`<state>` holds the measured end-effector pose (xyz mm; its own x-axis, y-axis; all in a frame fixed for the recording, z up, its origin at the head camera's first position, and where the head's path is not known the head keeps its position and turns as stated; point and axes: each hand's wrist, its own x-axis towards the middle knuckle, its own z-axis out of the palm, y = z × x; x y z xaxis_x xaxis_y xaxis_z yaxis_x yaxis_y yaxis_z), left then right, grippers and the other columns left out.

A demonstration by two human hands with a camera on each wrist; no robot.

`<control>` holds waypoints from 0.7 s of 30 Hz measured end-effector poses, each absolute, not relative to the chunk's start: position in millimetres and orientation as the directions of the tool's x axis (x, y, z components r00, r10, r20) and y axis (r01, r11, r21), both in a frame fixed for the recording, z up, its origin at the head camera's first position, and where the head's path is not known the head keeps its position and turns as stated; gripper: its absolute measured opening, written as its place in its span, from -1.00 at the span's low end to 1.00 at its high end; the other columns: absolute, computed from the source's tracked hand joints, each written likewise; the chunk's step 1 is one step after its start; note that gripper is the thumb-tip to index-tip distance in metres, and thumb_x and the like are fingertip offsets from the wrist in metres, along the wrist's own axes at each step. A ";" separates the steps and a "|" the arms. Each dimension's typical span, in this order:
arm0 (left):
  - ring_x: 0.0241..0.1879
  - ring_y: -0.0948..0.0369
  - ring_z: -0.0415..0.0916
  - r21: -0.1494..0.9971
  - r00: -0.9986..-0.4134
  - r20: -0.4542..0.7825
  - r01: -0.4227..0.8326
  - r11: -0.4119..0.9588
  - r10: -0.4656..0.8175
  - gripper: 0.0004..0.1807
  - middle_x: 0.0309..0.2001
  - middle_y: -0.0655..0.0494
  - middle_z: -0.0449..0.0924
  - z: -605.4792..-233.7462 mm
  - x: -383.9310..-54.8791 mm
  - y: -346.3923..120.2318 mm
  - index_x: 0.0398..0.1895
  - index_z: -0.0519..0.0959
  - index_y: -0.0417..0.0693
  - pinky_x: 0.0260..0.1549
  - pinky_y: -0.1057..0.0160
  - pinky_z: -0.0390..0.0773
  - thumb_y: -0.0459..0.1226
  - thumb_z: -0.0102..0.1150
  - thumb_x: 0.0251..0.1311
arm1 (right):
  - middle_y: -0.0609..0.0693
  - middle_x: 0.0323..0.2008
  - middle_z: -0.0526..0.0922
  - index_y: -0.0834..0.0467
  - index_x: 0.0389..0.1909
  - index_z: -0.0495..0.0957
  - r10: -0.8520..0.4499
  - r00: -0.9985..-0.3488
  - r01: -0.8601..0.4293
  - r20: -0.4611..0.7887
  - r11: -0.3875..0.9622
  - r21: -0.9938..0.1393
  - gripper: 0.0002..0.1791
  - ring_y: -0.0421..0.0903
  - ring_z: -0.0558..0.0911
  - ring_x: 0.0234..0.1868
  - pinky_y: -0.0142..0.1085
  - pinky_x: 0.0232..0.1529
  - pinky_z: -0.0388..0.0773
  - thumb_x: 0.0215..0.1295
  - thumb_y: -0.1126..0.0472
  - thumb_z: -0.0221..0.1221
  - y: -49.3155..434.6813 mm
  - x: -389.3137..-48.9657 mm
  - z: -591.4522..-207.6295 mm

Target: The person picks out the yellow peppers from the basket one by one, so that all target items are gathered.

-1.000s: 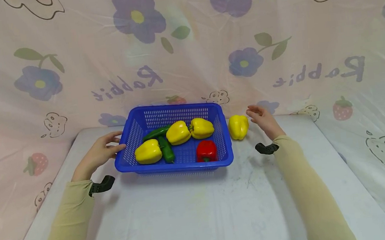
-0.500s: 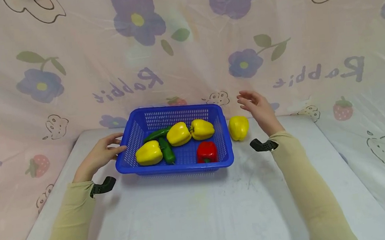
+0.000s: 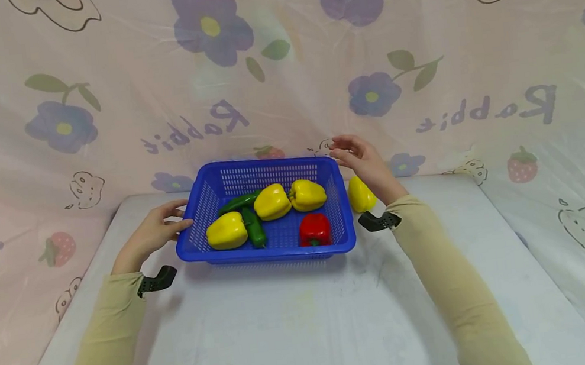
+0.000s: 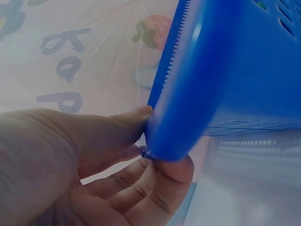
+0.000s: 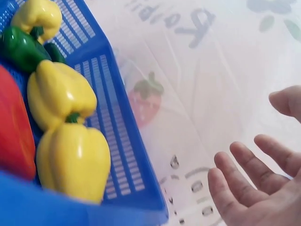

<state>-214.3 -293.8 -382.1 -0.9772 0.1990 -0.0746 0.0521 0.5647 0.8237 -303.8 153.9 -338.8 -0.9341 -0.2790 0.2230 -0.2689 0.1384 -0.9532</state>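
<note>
A blue plastic basket (image 3: pixel 268 256) holds three yellow bell peppers, a red bell pepper (image 3: pixel 315 229) and two green peppers (image 3: pixel 253 228). My left hand (image 3: pixel 154 230) grips the basket's left rim; in the left wrist view the thumb lies against the rim and the fingers curl beneath it. Above the basket's far right corner, my right hand (image 3: pixel 365 163) is held with nothing in it. The right wrist view shows its fingers (image 5: pixel 254 169) spread and apart from the basket. Another yellow bell pepper (image 3: pixel 360 195) lies outside, right of the basket, partly hidden by the right hand.
The basket stands toward the back of a white table (image 3: pixel 297 325). Behind it hangs a pale curtain (image 3: pixel 293 87) with printed flowers. Dark camera mounts (image 3: pixel 158 278) sit at both wrists.
My right hand has risen from beside the loose yellow bell pepper and moved left to the basket's far right corner. The left hand, basket and peppers stay in place.
</note>
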 end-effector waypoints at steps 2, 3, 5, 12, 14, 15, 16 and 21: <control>-0.16 -0.08 0.57 0.823 -0.977 -0.077 0.050 0.566 0.198 -0.32 0.11 -0.37 0.33 -381.8 -214.0 -293.5 0.44 0.08 -0.31 -0.24 0.16 0.64 -0.27 0.08 0.36 | 0.21 0.17 0.43 0.24 0.28 0.33 -0.304 -0.927 -0.274 0.219 0.150 -0.950 -0.49 0.08 0.44 0.17 -0.05 0.22 0.36 0.41 0.10 0.10 146.7 -302.8 -338.8; -0.16 -0.07 0.58 0.824 -0.977 -0.078 0.048 0.565 0.198 -0.32 0.11 -0.37 0.33 -381.5 -213.9 -293.2 0.44 0.08 -0.31 -0.24 0.16 0.64 -0.27 0.08 0.36 | 0.19 0.16 0.44 0.22 0.27 0.34 -0.315 -0.924 -0.275 0.214 0.161 -0.948 -0.50 0.06 0.46 0.16 -0.08 0.21 0.38 0.40 0.10 0.11 143.3 -301.9 -338.6; -0.17 -0.06 0.58 0.825 -0.977 -0.082 0.045 0.564 0.198 -0.32 0.10 -0.37 0.33 -381.0 -213.7 -293.0 0.44 0.07 -0.32 -0.23 0.16 0.64 -0.27 0.08 0.36 | 0.19 0.16 0.44 0.21 0.27 0.34 -0.345 -0.914 -0.285 0.213 0.171 -0.943 -0.52 0.06 0.46 0.17 -0.12 0.21 0.38 0.41 0.12 0.10 137.0 -300.7 -338.4; -0.14 -0.08 0.57 0.822 -0.976 -0.082 0.049 0.567 0.202 -0.33 0.11 -0.38 0.32 -380.7 -214.2 -292.8 0.44 0.07 -0.32 -0.22 0.14 0.64 -0.28 0.07 0.37 | 0.15 0.16 0.46 0.20 0.28 0.34 -0.419 -0.885 -0.307 0.203 0.195 -0.932 -0.50 0.03 0.43 0.21 -0.10 0.25 0.33 0.39 0.11 0.13 118.9 -296.4 -337.9; -0.14 -0.08 0.58 0.820 -0.976 -0.081 0.050 0.571 0.201 -0.32 0.12 -0.38 0.32 -380.8 -214.0 -292.7 0.44 0.07 -0.31 -0.22 0.14 0.64 -0.28 0.07 0.37 | 0.16 0.17 0.45 0.16 0.28 0.35 -0.432 -0.882 -0.304 0.187 0.218 -0.927 -0.51 0.03 0.44 0.20 -0.10 0.25 0.33 0.39 0.10 0.13 114.2 -295.6 -338.1; -0.15 -0.08 0.58 0.819 -0.976 -0.081 0.050 0.572 0.202 -0.32 0.12 -0.38 0.32 -380.9 -213.9 -292.6 0.44 0.06 -0.32 -0.22 0.14 0.64 -0.28 0.07 0.37 | 0.17 0.18 0.44 0.15 0.28 0.34 -0.442 -0.879 -0.302 0.178 0.226 -0.926 -0.51 0.03 0.44 0.20 -0.10 0.24 0.33 0.39 0.11 0.12 111.8 -295.5 -338.5; -0.15 -0.08 0.58 0.817 -0.976 -0.082 0.049 0.574 0.200 -0.32 0.12 -0.38 0.32 -380.7 -213.8 -292.6 0.44 0.07 -0.32 -0.23 0.14 0.64 -0.28 0.08 0.37 | 0.18 0.19 0.44 0.15 0.29 0.34 -0.453 -0.875 -0.305 0.172 0.238 -0.922 -0.51 0.04 0.45 0.20 -0.10 0.23 0.35 0.39 0.11 0.13 109.1 -295.5 -338.6; -0.15 -0.07 0.58 0.816 -0.976 -0.085 0.047 0.577 0.199 -0.32 0.12 -0.38 0.32 -380.1 -214.2 -292.5 0.44 0.07 -0.32 -0.23 0.14 0.64 -0.27 0.08 0.36 | 0.16 0.21 0.42 0.16 0.31 0.32 -0.517 -0.844 -0.316 0.145 0.260 -0.913 -0.50 0.05 0.44 0.22 -0.12 0.20 0.39 0.40 0.14 0.12 96.1 -294.9 -340.1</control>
